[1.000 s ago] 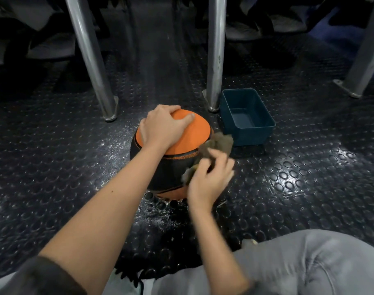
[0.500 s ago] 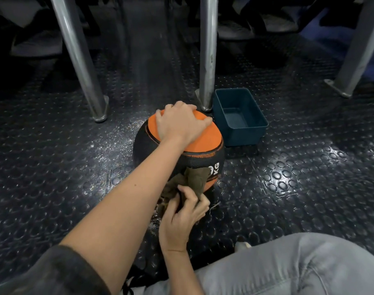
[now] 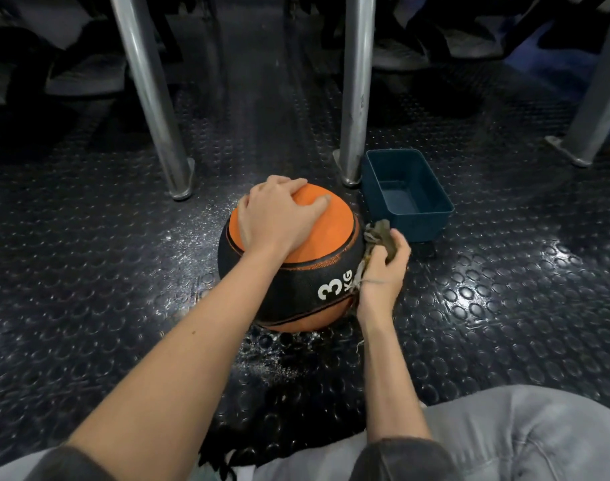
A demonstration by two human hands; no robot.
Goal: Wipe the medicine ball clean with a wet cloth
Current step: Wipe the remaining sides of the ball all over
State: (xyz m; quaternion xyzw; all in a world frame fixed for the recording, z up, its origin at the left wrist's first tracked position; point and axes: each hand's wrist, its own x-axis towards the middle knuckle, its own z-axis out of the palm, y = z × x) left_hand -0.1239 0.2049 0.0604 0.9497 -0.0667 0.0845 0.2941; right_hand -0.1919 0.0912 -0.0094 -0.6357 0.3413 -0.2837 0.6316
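Two grips are on the job; the left grip (image 3: 279, 216) lies flat on the orange top of the ball (image 3: 289, 293), fingers spread, steadying it; the right grip (image 3: 383, 269) is curled round the cloth (image 3: 378, 234) and presses it to the ball's right flank. Half a second ago the cloth sat low on the near face; it has since swept round to the right, uncovering the label. Judgement: wiping is under way, with the far side and underside likely outstanding. The ball rests on the wet studded floor (image 3: 88, 272), just beside the tub (image 3: 421, 225) and near a post (image 3: 355, 98). Writing: "3 KG" in white on the black band; no brand legible.
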